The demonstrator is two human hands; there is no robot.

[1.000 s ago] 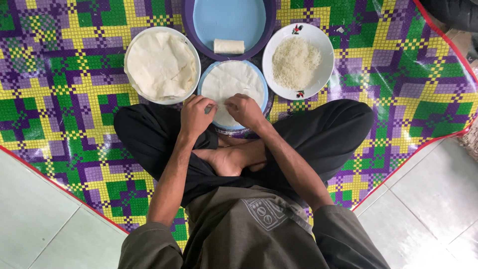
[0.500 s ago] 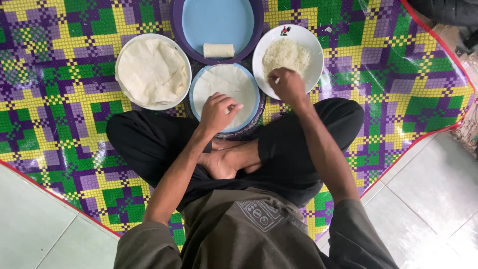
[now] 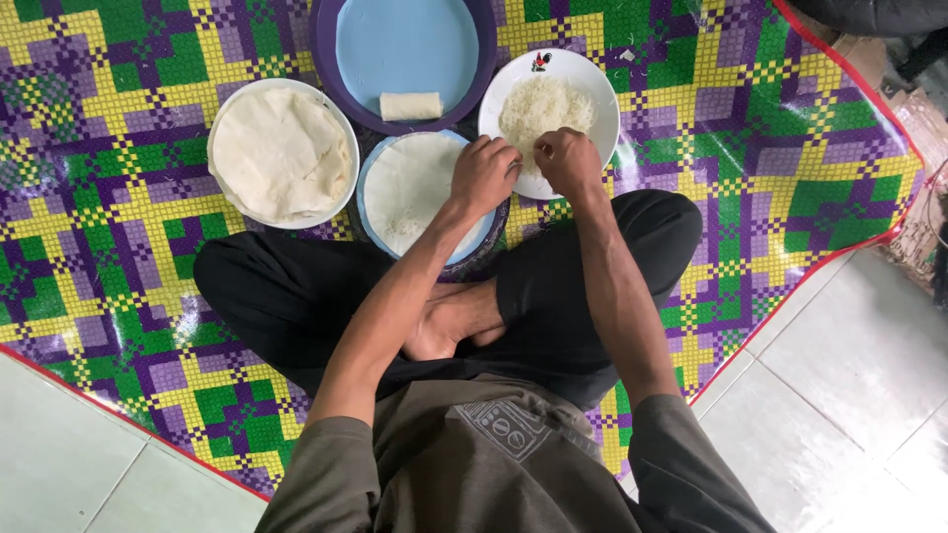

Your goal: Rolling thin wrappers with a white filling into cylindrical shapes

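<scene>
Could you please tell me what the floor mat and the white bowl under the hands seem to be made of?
The mat looks like woven plastic: its checked strips shine with glare. The white bowl holding pale shreds seems glazed ceramic or melamine; its smooth glossy rim leaves that open. Both the left hand and right hand reach it.

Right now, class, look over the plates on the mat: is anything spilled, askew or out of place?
Nothing stands out. The white plate keeps its pale shreds in a heap, the stack of wrappers sits inside its plate, and one wrapper lies flat. Both hands, left and right, meet at the white plate's near rim.
</scene>
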